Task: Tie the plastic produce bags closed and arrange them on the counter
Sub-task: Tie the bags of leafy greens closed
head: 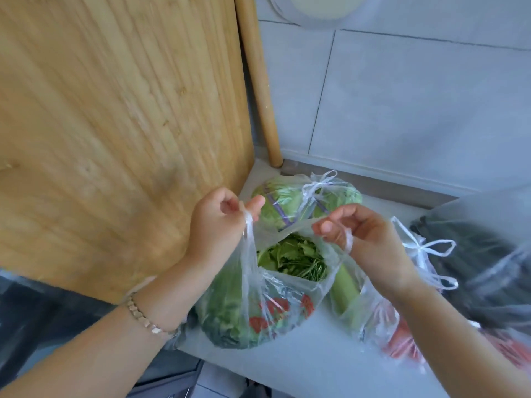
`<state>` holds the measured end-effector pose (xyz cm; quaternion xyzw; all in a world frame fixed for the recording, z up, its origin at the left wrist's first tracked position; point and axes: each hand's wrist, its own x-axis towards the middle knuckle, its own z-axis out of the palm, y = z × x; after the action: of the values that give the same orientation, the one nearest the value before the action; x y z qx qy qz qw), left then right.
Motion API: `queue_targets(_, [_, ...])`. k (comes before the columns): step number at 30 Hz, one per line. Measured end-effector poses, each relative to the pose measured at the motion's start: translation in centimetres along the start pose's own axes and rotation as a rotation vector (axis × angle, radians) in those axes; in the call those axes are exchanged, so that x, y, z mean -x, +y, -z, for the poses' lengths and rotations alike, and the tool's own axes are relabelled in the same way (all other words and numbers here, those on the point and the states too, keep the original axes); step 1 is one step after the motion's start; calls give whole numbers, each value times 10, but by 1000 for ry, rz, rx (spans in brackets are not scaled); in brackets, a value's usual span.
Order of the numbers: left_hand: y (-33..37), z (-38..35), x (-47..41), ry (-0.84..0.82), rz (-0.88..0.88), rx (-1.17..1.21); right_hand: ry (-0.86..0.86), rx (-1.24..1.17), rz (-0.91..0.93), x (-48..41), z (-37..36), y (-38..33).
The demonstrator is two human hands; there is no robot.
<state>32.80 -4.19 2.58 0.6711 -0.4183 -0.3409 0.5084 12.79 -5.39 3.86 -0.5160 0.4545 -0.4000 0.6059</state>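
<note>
A clear plastic bag of leafy greens [258,308] with red print stands open on the grey counter [310,366]. My left hand [218,225] pinches its left handle loop and holds it up. My right hand [365,239] grips the right handle loop, and the bag's mouth is spread between the two. Behind it lies a tied bag with a green cabbage [301,202]. To the right sits a tied bag holding a pale green vegetable and something red [382,314], partly hidden by my right forearm.
A large wooden cutting board [115,133] leans upright at the left, with a wooden rolling pin [258,81] against the tiled wall. A dark bag [482,268] lies at the right edge. The counter's front edge runs below the bags.
</note>
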Motion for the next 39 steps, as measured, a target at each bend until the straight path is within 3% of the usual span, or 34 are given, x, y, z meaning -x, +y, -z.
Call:
queue_targets(3, [1, -2, 5, -158, -25, -6, -55, -60, -2, 14, -17, -11])
queue_targets(6, [-3, -2, 15, -461, -24, 2, -25, -77, -60, 13, -29, -12])
queue_targets(9, [-14, -6, 24, -619, -111, -103, -28, 45, -231, 3, -32, -5])
queue_targets(11, [-19, -11, 27, -647, -179, -122, -133, 65, -380, -1, -34, 0])
queue_targets(14, [-19, -23, 32, -674, -204, -72, -298, -31, -447, 0, -36, 0])
queue_targets(17, [-20, -31, 32, -662, -212, -95, -301, -96, -497, 0, -27, 5])
queue_targets(22, [-24, -37, 35, -703, -126, -178, -170, 203, -373, -4, -14, 7])
queue_targets(25, [-13, -32, 30, -521, -121, -201, -41, 190, -313, -14, -2, 19])
queue_targets(28, [-14, -15, 14, -374, 78, 63, 59, 156, -348, -22, 16, 42])
queue_targets(31, [-21, -3, 9, -434, 314, 321, 37, 166, -496, -22, 26, 71])
queue_targets(34, [-27, -11, 8, -662, 342, -152, 52, 145, -587, -27, 28, 85])
queue_targets(36, [-23, -19, 5, -772, 160, -540, 45, 155, -610, -35, 27, 84])
queue_targets(39, [-10, -29, 1, -793, -178, -878, -129, 217, -640, -43, 23, 76])
